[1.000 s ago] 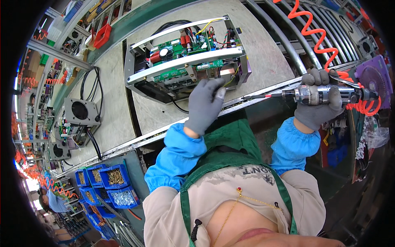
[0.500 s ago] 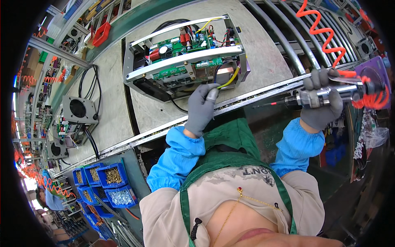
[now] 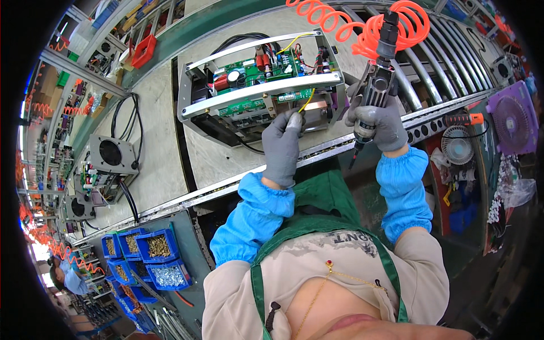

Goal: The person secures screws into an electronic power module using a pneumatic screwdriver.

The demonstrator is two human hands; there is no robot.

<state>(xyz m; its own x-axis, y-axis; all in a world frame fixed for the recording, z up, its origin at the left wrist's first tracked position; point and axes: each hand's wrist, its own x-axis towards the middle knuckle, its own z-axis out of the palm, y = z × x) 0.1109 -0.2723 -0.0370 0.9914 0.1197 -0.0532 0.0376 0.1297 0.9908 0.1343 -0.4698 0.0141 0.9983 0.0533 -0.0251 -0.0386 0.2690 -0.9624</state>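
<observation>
Clock positions are read from the middle of the view. The open metal chassis [image 3: 260,94], fitted with a green circuit board [image 3: 255,73], stands on the counter [image 3: 211,165] at 12 o'clock. The gray-gloved left hand [image 3: 281,146] is just above the middle, at the chassis's near side; its thumb and forefinger are pinched together on the lower end of a yellow wire [image 3: 306,102] at the chassis's front opening. The gray-gloved right hand [image 3: 382,121] is at 2 o'clock, its fingers clamped around the body of a power driver [image 3: 378,85]. The driver's bit points between 6 and 7 o'clock, its tip apart from the chassis. A coiled orange hose [image 3: 368,43] lies behind the driver's upper end, toward 1 o'clock. A roller conveyor [image 3: 420,80] extends at 2 o'clock. A second unit with a round fan [image 3: 110,152] sits on the counter at 9 o'clock. Blue bins [image 3: 164,260] of small brass-colored and silver parts stand at 8 o'clock. A purple fan panel [image 3: 513,116] is located between 2 and 3 o'clock.
</observation>
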